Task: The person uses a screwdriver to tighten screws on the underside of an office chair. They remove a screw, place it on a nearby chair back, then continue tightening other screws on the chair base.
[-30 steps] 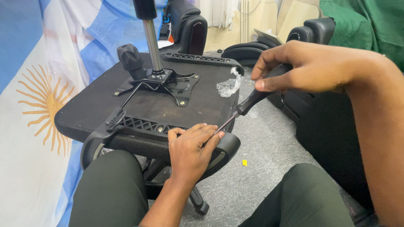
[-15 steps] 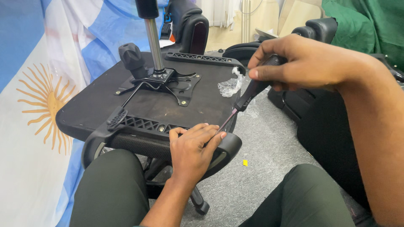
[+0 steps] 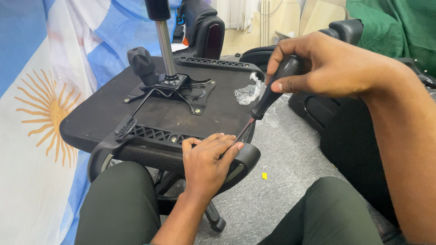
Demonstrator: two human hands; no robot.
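Screwdriver [image 3: 267, 100]: in my right hand [image 3: 327, 68], black ribbed handle, thin steel shaft slanting down-left to the armrest bracket. Light, stiff, grippy (I'd judge the ribbing stops slip). Best hold = the fat top of the handle, where I've got it.
Right hand: fingers wrapped shut round the handle top, thumb along the side, wrist cocked, forearm coming in from the right, above the seat.
Left hand [image 3: 206, 165]: half-curled, palm down on the armrest [image 3: 243, 159], fingertips pinched at the driver tip; whether they pinch a screw, can't tell, it's hidden.
Armrest: black plastic, curved, at the near edge of the upturned chair seat [image 3: 104, 111], just above my knees. Prob. rigid but smooth, so I press down to steady it.
Seat: heavy-looking, flat underside up, gas-lift column [image 3: 165, 52] and metal mount plate [image 3: 181, 88] mid-seat.
Nearby: crumpled clear plastic bag [image 3: 247, 93] on the seat's far-right edge; grey carpet [image 3: 290, 168] below.
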